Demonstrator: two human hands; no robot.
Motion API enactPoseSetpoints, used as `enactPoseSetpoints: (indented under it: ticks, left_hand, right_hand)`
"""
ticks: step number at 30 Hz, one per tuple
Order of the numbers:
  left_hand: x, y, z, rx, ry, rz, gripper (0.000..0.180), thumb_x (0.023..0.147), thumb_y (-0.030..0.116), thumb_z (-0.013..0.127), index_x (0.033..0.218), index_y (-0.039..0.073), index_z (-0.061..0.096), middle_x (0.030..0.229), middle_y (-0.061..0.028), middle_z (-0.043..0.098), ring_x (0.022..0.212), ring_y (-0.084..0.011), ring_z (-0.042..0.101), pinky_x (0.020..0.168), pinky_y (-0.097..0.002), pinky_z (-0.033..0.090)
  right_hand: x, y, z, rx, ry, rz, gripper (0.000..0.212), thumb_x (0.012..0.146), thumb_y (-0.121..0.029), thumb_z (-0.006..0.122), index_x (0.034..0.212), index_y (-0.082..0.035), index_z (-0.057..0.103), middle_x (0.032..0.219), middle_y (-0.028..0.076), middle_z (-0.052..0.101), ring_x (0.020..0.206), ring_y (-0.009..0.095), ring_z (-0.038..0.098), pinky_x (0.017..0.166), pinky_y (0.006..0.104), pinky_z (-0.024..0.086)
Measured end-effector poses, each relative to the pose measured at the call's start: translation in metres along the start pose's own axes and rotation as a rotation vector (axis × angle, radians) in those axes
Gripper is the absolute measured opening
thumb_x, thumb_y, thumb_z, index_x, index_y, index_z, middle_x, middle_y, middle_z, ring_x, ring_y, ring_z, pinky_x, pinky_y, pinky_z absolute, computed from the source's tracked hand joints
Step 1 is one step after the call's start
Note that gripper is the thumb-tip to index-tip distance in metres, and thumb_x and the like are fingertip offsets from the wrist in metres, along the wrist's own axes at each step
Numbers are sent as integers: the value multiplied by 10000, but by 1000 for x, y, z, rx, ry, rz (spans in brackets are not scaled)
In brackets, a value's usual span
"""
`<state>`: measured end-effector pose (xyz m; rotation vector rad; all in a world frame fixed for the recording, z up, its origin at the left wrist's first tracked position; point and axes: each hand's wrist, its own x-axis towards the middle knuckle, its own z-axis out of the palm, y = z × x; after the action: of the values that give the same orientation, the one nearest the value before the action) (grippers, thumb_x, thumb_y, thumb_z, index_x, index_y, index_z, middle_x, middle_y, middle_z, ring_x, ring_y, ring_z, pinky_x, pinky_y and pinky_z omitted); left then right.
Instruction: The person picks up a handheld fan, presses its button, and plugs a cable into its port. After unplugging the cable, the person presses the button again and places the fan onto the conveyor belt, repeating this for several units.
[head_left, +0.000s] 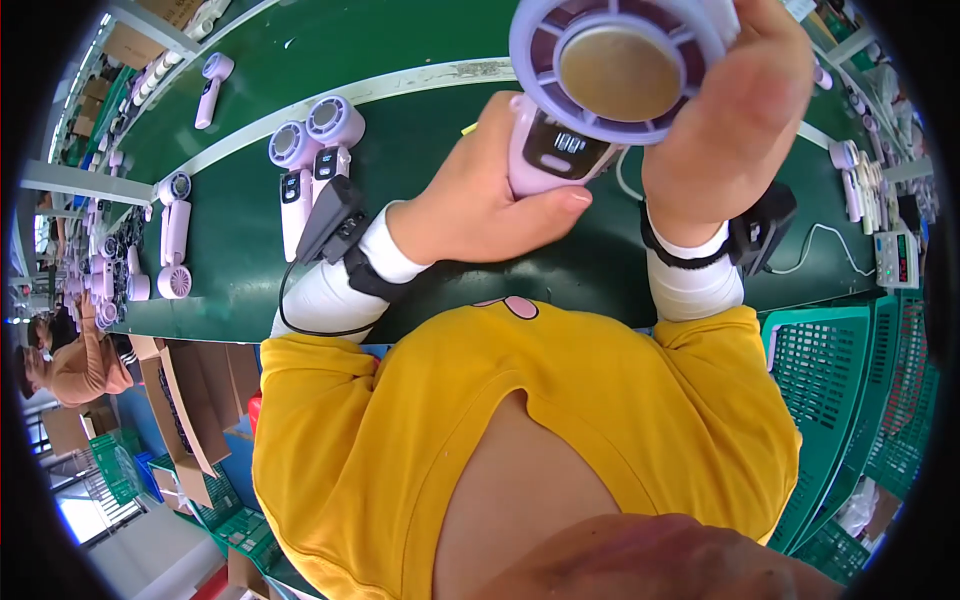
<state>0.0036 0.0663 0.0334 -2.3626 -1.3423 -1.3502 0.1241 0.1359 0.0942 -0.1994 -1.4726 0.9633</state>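
Observation:
A light purple handheld fan (620, 72) is held up close in front of me, its round head with a metallic centre disc toward the view. My left hand (475, 205) is closed around its handle, with the thumb below the small lit display (568, 143). My right hand (735, 130) is closed on the right side of the fan head; some of its fingertips are hidden behind the head. Nearest my left hand, two more fans lie side by side on the green table (430, 120), a left one (293, 190) and a right one (330, 150), their displays lit.
Farther left lie another fan (175, 225) and, past the pale strip, one more fan (210, 90). Several fans (850, 180) and a small meter box (897, 260) with a white cable are at the right. Green crates (820, 380) stand below. Another person (85, 360) works far left.

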Motion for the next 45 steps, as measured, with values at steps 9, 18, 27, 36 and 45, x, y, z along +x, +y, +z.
enactPoseSetpoints:
  ticks: [9, 18, 27, 36, 45]
  left_hand:
    - [22, 62, -64, -1621, 53, -502, 612, 813, 281, 574, 1301, 108, 247, 870, -186, 510, 519, -150, 476, 592, -285, 442]
    - [-6, 106, -93, -654, 827, 118, 349, 758, 258, 580, 1057, 162, 429, 931, -83, 420, 803, -203, 487, 706, -285, 417]
    - [-19, 113, -95, -884, 682, 18, 528, 715, 257, 593, 1154, 68, 369, 949, -113, 449, 795, -191, 450, 725, -279, 391]
    - [22, 65, -97, -1261, 393, -652, 443, 869, 254, 329, 1094, -128, 331, 910, -263, 480, 649, -259, 526, 584, -296, 464]
    - [27, 43, -58, -1310, 233, -618, 498, 854, 296, 256, 1038, -150, 380, 814, -288, 507, 457, -276, 514, 425, -310, 450]
  right_hand:
    - [13, -31, 6, -100, 87, 226, 688, 843, -628, 211, 978, -1, 459, 770, 44, 498, 671, 84, 437, 602, 180, 329]
    - [25, -26, -25, -104, 100, -22, 562, 902, -500, 241, 853, -8, 509, 699, 50, 489, 589, 89, 406, 579, 158, 294]
    - [13, -19, -19, -169, -11, -124, 348, 929, -276, 358, 960, 20, 540, 812, 47, 532, 705, 70, 437, 607, 194, 348]
    - [24, -42, -21, -290, -432, 87, 302, 908, -288, 406, 891, -3, 504, 725, 17, 485, 624, 71, 402, 588, 175, 317]
    - [12, -16, -16, -68, -654, 130, 229, 893, -180, 464, 757, -2, 508, 674, 11, 499, 622, 77, 441, 547, 204, 348]
